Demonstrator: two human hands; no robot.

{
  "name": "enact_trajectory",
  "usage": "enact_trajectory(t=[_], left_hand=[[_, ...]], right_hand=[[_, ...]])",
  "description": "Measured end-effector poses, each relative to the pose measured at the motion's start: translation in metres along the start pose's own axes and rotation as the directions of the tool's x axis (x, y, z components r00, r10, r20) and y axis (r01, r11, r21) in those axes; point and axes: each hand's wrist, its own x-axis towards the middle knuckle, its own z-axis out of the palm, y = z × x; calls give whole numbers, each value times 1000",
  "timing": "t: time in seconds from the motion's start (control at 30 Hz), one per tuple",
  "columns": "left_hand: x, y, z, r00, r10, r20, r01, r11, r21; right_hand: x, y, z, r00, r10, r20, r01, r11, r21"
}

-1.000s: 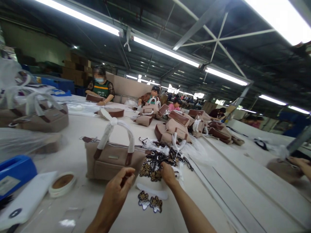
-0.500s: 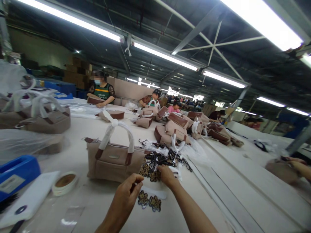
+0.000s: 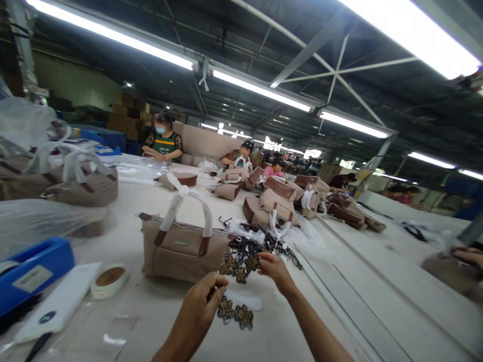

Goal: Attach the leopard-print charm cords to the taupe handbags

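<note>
Long pale factory table, a beige handbag just beyond the hands. The left hand pinches a leopard-print charm pair lying near the front edge, long axis left to right. The right hand pinches a charm from the far pile. Best lifted gently, so cords stay untangled.

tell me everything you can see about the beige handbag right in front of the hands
The beige leather-look handbag stands upright on the pale worktable, just beyond both hands. Brown tabs anchor its two handles, which are wrapped in white protective paper and tied together at the top. A small metal plate sits on its front panel, with a zip line along the top. A heap of leopard-print charms lies against its right end.
</note>
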Motion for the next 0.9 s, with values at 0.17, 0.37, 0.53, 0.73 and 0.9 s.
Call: enact_trajectory(t=[0.17, 0.37, 0.53, 0.73, 0.9], left_hand=[[9, 11, -3, 995, 85, -59, -85, 996, 4], [9, 25, -12, 999, 2, 39, 4, 988, -152], [-1, 28, -25, 996, -54, 70, 71, 960, -271], [-5, 20, -45, 995, -94, 21, 96, 938, -334], [-4, 17, -56, 993, -119, -6, 111, 940, -322]], right_hand=[[-45, -50, 7, 991, -68, 118, 38, 970, 241], [-91, -108, 31, 970, -202, 136, 157, 945, 287], [-104, -127, 49, 948, -320, 9, 308, 920, 243], [-108, -139, 66, 945, -319, 69, 278, 897, 345], [-111, -144, 77, 891, -454, 15, 449, 885, 120]])
